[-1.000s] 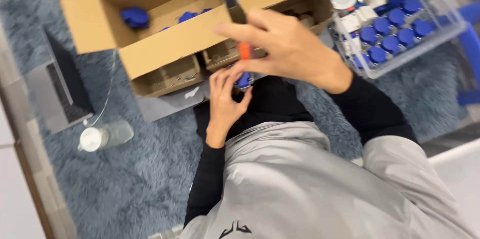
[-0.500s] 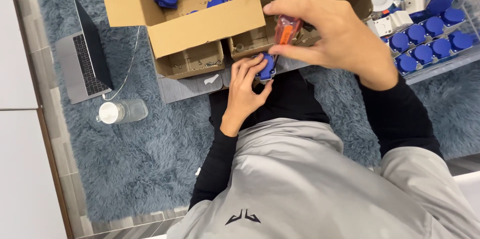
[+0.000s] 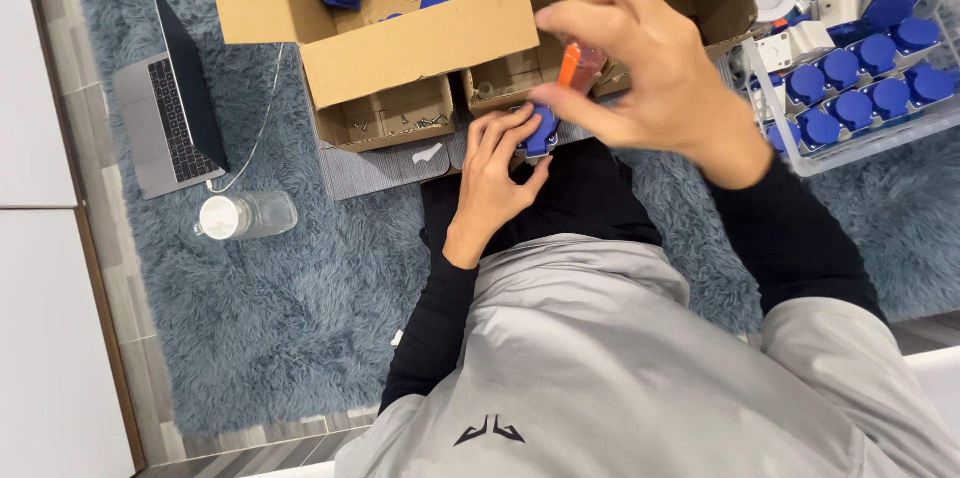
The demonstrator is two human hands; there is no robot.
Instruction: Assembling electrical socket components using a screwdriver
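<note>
— Hands?
— Left hand (image 3: 497,170) pinches a blue socket (image 3: 540,130) at the rug's (image 3: 250,338) top edge; right hand (image 3: 645,78) grips an orange screwdriver (image 3: 570,66) above it.
— Step?
— Likely fastening; the tip must meet a screw.

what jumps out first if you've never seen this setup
The two hands at centre: the left hand grips a blue part while the right hand holds an orange-handled tool above it. Behind them sits an open cardboard box with more blue parts, and a clear bin of them stands at right.
</note>
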